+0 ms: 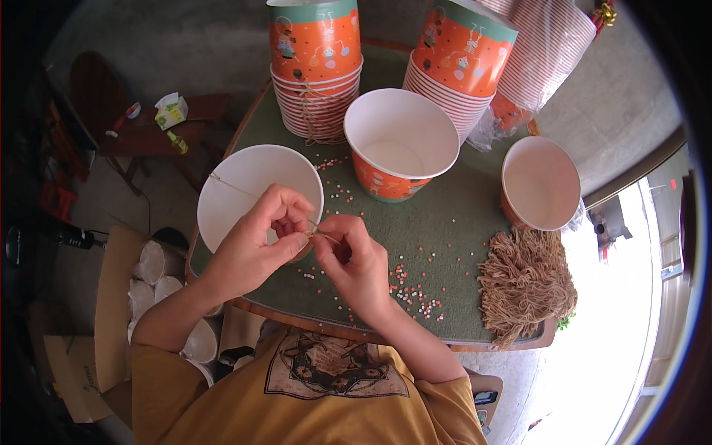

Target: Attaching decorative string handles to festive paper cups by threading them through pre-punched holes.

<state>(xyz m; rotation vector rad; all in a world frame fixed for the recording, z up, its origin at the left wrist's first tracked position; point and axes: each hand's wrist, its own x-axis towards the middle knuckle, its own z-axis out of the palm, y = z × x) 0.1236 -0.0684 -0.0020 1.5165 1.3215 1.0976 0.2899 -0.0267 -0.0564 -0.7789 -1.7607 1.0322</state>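
My left hand (259,237) and my right hand (354,256) meet over the near rim of a white paper bucket (248,178). Both pinch a thin tan string (226,184) that runs from my fingertips up across the bucket's mouth to its far left rim. The fingertips of the two hands almost touch. Small red, white and green beads (411,293) lie scattered on the green table top (445,222) just right of my right hand.
An open orange paper bucket (400,141) stands mid-table, another (540,182) at the right. Two tall stacks of orange buckets (315,67) (460,59) stand behind. A bundle of tan strings (526,285) lies at the right edge. A cardboard box with white cups (148,282) sits on the floor at left.
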